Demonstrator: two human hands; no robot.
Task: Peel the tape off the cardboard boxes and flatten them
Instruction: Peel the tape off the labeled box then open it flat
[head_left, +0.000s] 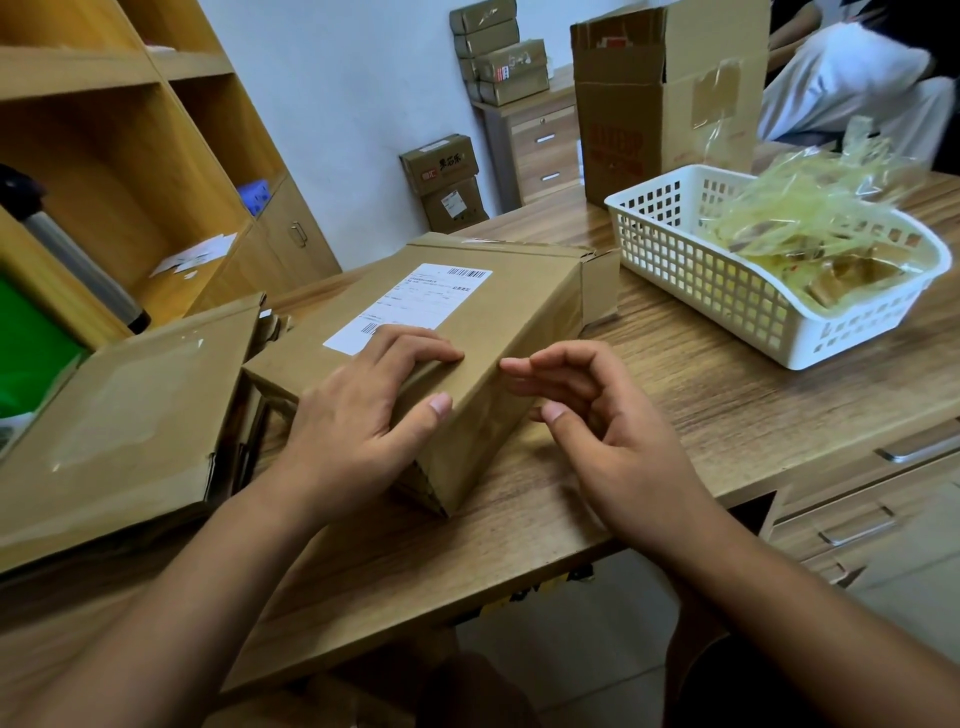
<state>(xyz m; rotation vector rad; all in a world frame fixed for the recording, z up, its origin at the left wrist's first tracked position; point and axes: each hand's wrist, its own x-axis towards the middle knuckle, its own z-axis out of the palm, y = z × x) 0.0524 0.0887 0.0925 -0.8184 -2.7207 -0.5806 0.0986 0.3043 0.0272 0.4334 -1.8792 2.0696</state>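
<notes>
box (467, 312) mid-counter (675, 374) | L hand (358, 410) grips box near corner, steadying it | R hand (602, 421) loose, empty, just R of box edge, prob. to pick seam | basket (701, 280) w/ peeled tape (810, 218) beyond box, R

A wood-grain desk (675, 374) stands near open wooden shelves (130, 130), a pale wall (337, 104) and a small drawer cabinet (540, 150).

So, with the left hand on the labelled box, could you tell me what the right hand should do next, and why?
Probably move the right hand onto the side of the box facing it and pick at what looks like glossy tape there. The left hand holds the box steady, the right hand is empty beside it, and the box is not yet flattened.
</notes>
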